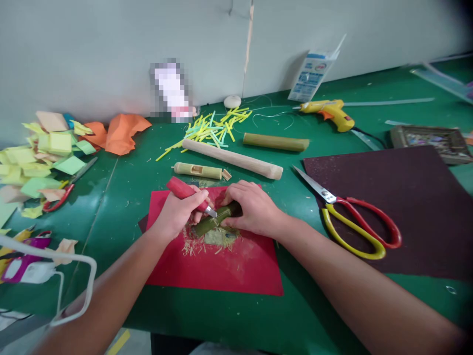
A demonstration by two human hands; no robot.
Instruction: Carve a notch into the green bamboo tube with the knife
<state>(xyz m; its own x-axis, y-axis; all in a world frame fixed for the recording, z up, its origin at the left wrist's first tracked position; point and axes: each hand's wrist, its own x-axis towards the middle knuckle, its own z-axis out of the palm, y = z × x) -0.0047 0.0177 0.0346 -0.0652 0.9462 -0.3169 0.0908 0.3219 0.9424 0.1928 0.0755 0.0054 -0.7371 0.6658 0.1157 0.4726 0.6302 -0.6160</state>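
Note:
My left hand (pixel 177 212) is closed round a red-handled carving knife (pixel 186 194), its short metal blade touching a green bamboo piece (pixel 212 223). Around the right end of that bamboo my right hand (pixel 251 207) is wrapped, holding it at a slant. Both hands are over a red sheet (pixel 221 273) strewn with thin bamboo shavings (pixel 192 245). Just beyond the sheet lies a pale bamboo tube (pixel 207 171) with a rectangular opening cut in it and a small chip at its right end. My palm and fingers hide part of the green piece.
Behind lie a wooden rod (pixel 236 159), another bamboo tube (pixel 275 142), cut yellow straws (pixel 218 125) and a yellow glue gun (pixel 332 112). Large scissors (pixel 354 222) rest on a dark sheet (pixel 414 197) at right. Folded papers (pixel 40 158) and a second pair of scissors (pixel 61 197) are left.

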